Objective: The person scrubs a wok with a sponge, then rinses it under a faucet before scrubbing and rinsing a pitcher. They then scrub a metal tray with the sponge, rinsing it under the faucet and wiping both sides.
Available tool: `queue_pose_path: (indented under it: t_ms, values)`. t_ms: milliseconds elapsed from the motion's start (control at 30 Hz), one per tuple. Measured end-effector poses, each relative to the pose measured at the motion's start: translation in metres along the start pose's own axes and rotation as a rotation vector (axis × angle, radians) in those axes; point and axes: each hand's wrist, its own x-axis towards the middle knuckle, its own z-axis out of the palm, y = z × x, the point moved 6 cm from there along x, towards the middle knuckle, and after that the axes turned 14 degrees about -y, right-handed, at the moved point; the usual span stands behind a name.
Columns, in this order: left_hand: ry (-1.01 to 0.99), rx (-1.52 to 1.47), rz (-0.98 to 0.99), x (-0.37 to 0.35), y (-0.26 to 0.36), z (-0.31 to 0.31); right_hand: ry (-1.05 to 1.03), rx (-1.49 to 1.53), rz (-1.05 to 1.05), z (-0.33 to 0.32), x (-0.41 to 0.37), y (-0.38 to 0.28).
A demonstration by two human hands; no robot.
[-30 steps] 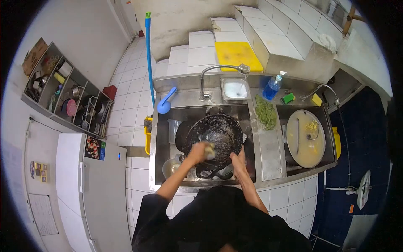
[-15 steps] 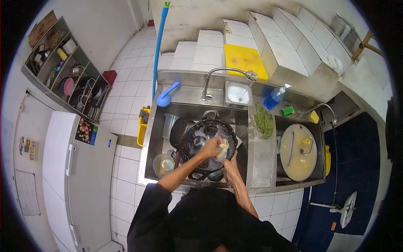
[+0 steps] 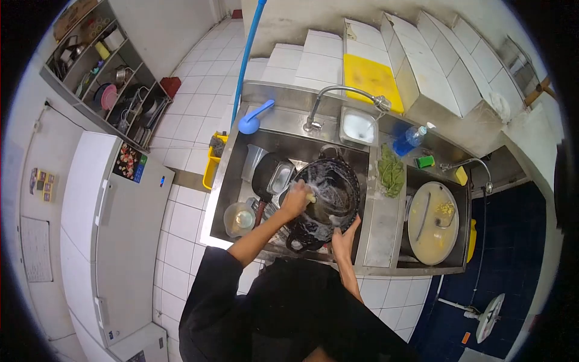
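Note:
A black two-handled pot [image 3: 345,187] with white suds inside sits tilted in the left sink basin [image 3: 226,199]. My left hand [image 3: 295,201] is inside it near the left wall, fingers closed around a pale yellow sponge [image 3: 310,197] that is mostly hidden. My right hand [image 3: 345,240] grips the pot's near right rim, thumb on the inner side. Left of the pot lie a dark frying pan [image 3: 263,178], a metal tray [image 3: 281,178] and a clear plastic container [image 3: 240,219].
The right basin holds a large round tub [image 3: 416,223] of cloudy water. A faucet [image 3: 311,120], blue dipper [image 3: 249,125], soap tub [image 3: 359,125], green cloth [image 3: 391,172], blue soap bottle [image 3: 410,140] and green sponge [image 3: 425,161] stand along the counter. A white refrigerator [image 3: 136,241] is at left.
My left hand has swept the sponge from the pot's right side to its left. The pot has tilted and shifted right, uncovering the metal tray. The camera view has turned slightly.

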Motion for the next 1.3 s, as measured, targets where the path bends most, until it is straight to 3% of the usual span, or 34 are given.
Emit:
queue_pose_path:
  t_ms: [67,133,167,267,300,333,400,433,500,600,667,700,733,800,867,933,1000,1067,1100,1133,1233,1300]
  values:
    - [-0.047,0.081,-0.080,-0.015,0.012,0.018,0.123,0.014,0.134,0.004,0.008,0.038]
    - [-0.302,-0.175,0.102,-0.033,0.032,0.045,0.122,0.022,0.103,0.006,0.015,0.035]
    - [-0.351,-0.305,0.066,-0.042,0.037,0.051,0.115,0.024,0.079,0.008,0.016,0.033]
    - [-0.455,-0.187,0.035,-0.034,0.018,0.042,0.096,0.030,0.067,0.008,0.021,0.057]
    - [-0.264,0.051,0.160,-0.023,-0.011,0.047,0.082,0.022,0.067,0.006,0.021,0.058]
    - [-0.090,0.136,0.057,-0.013,-0.022,0.027,0.034,0.031,0.032,0.006,0.020,0.056]
    - [0.163,0.166,0.087,-0.005,-0.022,0.004,-0.005,0.045,-0.008,0.005,0.022,0.041]
    - [0.158,0.165,0.088,-0.008,-0.011,0.004,0.022,0.025,-0.034,0.001,0.022,0.027]
    - [-0.183,-0.166,-0.017,-0.011,0.006,0.029,0.061,0.016,-0.063,0.002,0.032,0.021]
    - [-0.457,-0.391,0.025,-0.022,0.025,0.047,0.160,-0.005,0.089,-0.006,0.042,0.047]
    - [-0.437,0.027,0.145,-0.011,0.004,0.046,0.019,0.138,0.008,-0.004,0.035,0.051]
    - [-0.525,0.140,0.069,-0.004,-0.006,0.030,0.011,0.132,0.011,-0.007,0.034,0.051]
    - [-0.198,0.212,0.200,0.006,-0.027,0.022,0.006,0.045,-0.039,-0.011,0.032,0.048]
    - [-0.135,0.161,0.191,0.014,-0.014,-0.007,0.013,-0.030,-0.094,-0.013,0.029,0.035]
    - [0.151,0.134,0.173,0.020,-0.003,-0.022,-0.034,0.101,-0.016,-0.015,0.026,0.020]
    - [0.266,-0.070,0.013,0.019,0.007,-0.011,-0.097,0.105,-0.016,-0.012,0.039,0.033]
    - [0.149,-0.393,-0.113,0.026,0.002,0.048,-0.174,0.101,-0.059,0.002,0.060,0.071]
    - [0.005,-0.451,-0.035,0.007,0.045,0.053,-0.194,0.156,0.007,0.007,0.050,0.044]
    - [-0.169,-0.572,0.032,-0.002,0.041,0.073,-0.189,0.166,0.051,0.006,0.062,0.086]
    - [-0.345,-0.688,0.096,-0.014,0.028,0.090,-0.180,0.166,0.040,-0.003,0.059,0.086]
    - [-0.496,-0.403,0.182,-0.040,-0.015,0.073,-0.117,0.080,-0.038,-0.025,0.048,0.071]
    - [-0.332,0.067,-0.047,-0.032,-0.043,0.040,-0.147,0.082,0.016,-0.023,0.041,0.071]
